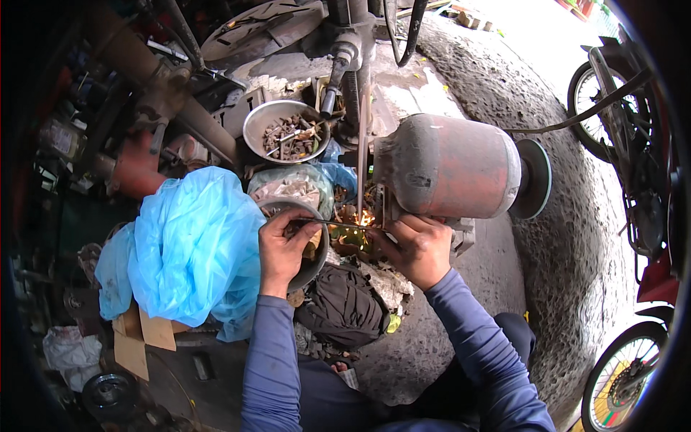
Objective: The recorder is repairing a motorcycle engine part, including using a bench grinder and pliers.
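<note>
At the red bench grinder (450,167), both hands pinch a thin metal rod (327,222): left hand (284,248) steadies the far end, right hand (416,248) feeds it into the sparks (363,218).

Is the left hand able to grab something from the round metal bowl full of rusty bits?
Probably not right now: the left hand holds a thin metal rod, and the round metal bowl sits farther off, beyond a plastic-covered bundle.

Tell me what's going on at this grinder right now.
A person crouched on the ground holds a thin metal rod in both hands. The left hand grips its near end, and the right hand steadies it by the red bench grinder motor. Sparks fly where the rod meets the grinder. A metal bowl of scrap bolts sits behind, and a blue plastic bag lies to the left.
</note>
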Action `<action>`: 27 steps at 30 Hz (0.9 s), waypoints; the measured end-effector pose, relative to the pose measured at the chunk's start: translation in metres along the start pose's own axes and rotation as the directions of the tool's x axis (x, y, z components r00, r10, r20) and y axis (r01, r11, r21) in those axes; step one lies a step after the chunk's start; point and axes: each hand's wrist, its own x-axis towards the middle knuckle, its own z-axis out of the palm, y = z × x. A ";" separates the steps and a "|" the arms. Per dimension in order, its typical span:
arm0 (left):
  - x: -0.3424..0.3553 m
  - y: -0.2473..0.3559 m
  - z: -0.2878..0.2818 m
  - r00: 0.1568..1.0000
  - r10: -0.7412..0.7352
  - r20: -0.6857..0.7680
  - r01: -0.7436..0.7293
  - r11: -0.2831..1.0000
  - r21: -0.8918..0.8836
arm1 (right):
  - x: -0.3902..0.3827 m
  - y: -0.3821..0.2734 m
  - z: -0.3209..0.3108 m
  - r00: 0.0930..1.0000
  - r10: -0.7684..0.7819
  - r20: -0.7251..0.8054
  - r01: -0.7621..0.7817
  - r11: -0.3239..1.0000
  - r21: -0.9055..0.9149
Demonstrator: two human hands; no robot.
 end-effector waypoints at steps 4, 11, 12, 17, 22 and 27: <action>0.000 0.001 -0.001 1.000 0.010 -0.002 -0.010 1.000 0.017 | 0.001 -0.002 -0.003 1.000 0.017 0.011 -0.017 1.000 0.015; -0.001 -0.001 -0.001 1.000 0.015 -0.006 -0.015 1.000 -0.017 | -0.001 0.000 0.000 1.000 0.020 0.018 -0.020 0.999 0.027; -0.001 -0.002 0.000 1.000 0.012 -0.009 -0.012 1.000 -0.018 | -0.001 0.000 -0.002 1.000 0.016 0.024 -0.016 1.000 0.013; -0.001 -0.002 -0.003 1.000 0.015 -0.015 -0.015 1.000 0.010 | -0.001 -0.002 -0.001 0.999 0.017 0.032 -0.017 1.000 0.007; 0.001 0.001 0.002 0.999 0.022 -0.036 -0.023 1.000 -0.010 | -0.001 0.000 0.001 1.000 -0.001 -0.017 0.001 1.000 0.005; -0.002 0.008 -0.002 1.000 -0.005 -0.007 0.005 1.000 -0.010 | -0.004 0.003 -0.001 0.999 -0.013 0.050 0.012 1.000 0.014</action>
